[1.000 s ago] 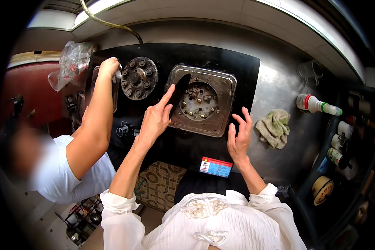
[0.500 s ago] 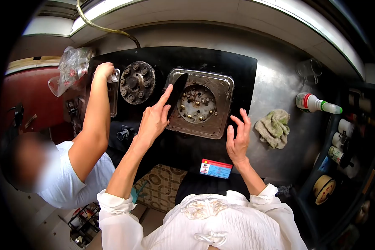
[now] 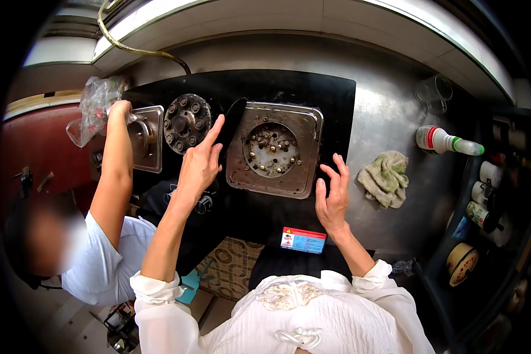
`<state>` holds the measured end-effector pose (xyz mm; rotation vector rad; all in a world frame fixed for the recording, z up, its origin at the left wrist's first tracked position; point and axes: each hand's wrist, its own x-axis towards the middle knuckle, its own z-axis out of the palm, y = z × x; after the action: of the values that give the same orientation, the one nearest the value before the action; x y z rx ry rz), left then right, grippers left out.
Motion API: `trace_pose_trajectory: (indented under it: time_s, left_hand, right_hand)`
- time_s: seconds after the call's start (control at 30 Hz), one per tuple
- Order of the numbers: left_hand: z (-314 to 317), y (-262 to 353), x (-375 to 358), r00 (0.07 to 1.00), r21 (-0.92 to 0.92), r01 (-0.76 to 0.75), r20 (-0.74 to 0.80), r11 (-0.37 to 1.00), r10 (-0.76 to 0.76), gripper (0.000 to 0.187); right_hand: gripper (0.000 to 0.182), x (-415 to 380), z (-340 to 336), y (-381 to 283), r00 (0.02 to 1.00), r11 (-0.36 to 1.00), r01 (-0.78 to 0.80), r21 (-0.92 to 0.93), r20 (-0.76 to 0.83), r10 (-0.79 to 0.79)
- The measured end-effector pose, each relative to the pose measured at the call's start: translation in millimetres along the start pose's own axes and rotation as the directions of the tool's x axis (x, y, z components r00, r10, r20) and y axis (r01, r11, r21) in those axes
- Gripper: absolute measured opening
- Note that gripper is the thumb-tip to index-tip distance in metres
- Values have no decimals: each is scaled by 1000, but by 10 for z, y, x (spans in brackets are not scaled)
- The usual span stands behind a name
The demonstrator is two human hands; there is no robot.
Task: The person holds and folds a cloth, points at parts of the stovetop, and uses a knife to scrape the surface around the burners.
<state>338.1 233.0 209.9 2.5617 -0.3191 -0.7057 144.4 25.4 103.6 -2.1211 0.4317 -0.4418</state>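
Observation:
My left hand (image 3: 199,165) is closed with its index finger stretched forward. In it is a dark, flat blade-like tool (image 3: 235,115) whose exact kind I cannot make out. The tool lies between the round burner head (image 3: 187,123) and the square metal burner tray (image 3: 236,173), overlapping the tray's left side. Grime and small brass-coloured nozzles show in the tray's round middle. Near the tray's lower right corner, my right hand (image 3: 334,203) hovers with fingers apart, holding nothing. Both hands are over the black cooktop (image 3: 338,112).
At the left a co-worker's arm (image 3: 119,147) reaches past a second burner tray (image 3: 155,138) to a plastic bag (image 3: 94,106). On the steel counter to the right are a crumpled cloth (image 3: 384,179), a spray bottle (image 3: 436,140) and a glass mug (image 3: 433,94). A hose (image 3: 133,49) hangs behind.
My left hand and the dark tool have moved left, away from the tray's middle. The co-worker's hand has shifted left towards the bag, uncovering the second tray. My right hand has hardly moved.

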Motion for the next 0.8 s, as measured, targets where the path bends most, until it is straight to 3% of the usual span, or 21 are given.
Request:
trace_pose_trajectory:
  time_s: [0.17, 0.27, 0.37, 0.5, 0.53, 0.6, 0.73, 0.8]
  left_hand:
    - [-163, -48, 16, 998, 94, 8, 55, 996, -13, 59]
    - [-289, -43, 104, 992, 307, -124, 64, 944, 110, 60]
    - [-526, 10, 224, 979, 395, -192, 144, 898, 146, 54]
    - [-801, 140, 444, 950, 423, -199, 305, 884, 68, 55]
    - [-855, 171, 501, 930, 463, -297, 337, 835, 144, 55]
    - [-923, 274, 639, 887, 574, -400, 438, 714, 145, 55]
    - [-953, 288, 937, 802, 452, -544, 529, 707, 278, 51]
    - [-1029, 391, 1074, 810, 484, -281, 583, 829, -65, 53]
  right_hand:
    - [27, -13, 9, 9, 1000, 1000, -8, 4, 18, 8]
    - [27, -8, -1, 12, 1000, 1000, -8, 0, 18, 8]
    - [27, 5, 0, -7, 1000, 1000, -7, 1, 13, 7]
    - [27, -4, -8, -10, 1000, 1000, -14, 2, 17, 14]
    - [27, -1, -12, -4, 1000, 1000, -13, -5, 21, 13]
    - [27, 9, -17, -2, 1000, 1000, -6, 1, 16, 6]
    - [28, -6, -2, 10, 1000, 1000, -13, 17, 13, 12]
    - [27, 4, -2, -5, 1000, 1000, -6, 2, 16, 6]
